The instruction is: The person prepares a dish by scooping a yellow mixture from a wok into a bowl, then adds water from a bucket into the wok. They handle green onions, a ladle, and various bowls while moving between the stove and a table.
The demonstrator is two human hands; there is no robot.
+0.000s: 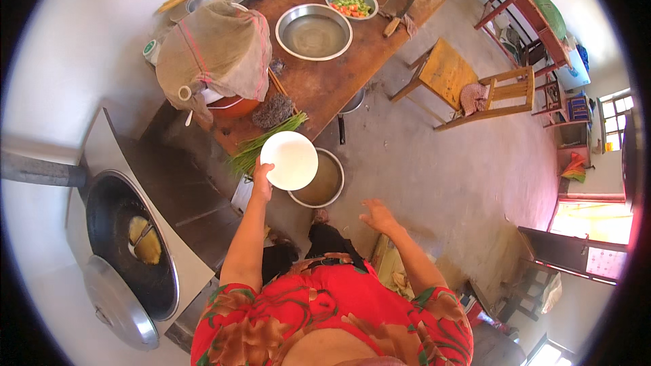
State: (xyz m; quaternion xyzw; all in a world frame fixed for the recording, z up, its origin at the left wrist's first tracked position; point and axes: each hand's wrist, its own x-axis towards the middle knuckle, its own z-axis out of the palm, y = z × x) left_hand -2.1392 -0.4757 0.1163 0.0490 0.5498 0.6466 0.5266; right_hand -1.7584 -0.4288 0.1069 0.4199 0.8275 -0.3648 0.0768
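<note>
My left hand (262, 181) grips a white bowl (291, 159) by its edge; the inside looks bare. Below the bowl, a metal basin (337, 193) with murky liquid stands on the floor, partly hidden by it. My right hand (380, 217) hangs free over the floor with its fingers apart, holding nothing. Long green stalks (251, 152), like chives or scallions, lie at the table corner beside the bowl. To my left, a black wok (112, 230) holds a yellowish liquid or food (147, 251) with a utensil resting in it.
A metal lid (121, 305) leans at the wok's near side. On the wooden table (369, 41) are a basin of water (314, 32), a bowl of diced vegetables (351, 2), a cleaver (397, 8) and a cloth-covered container (210, 47). A wooden chair (451, 71) stands to the right.
</note>
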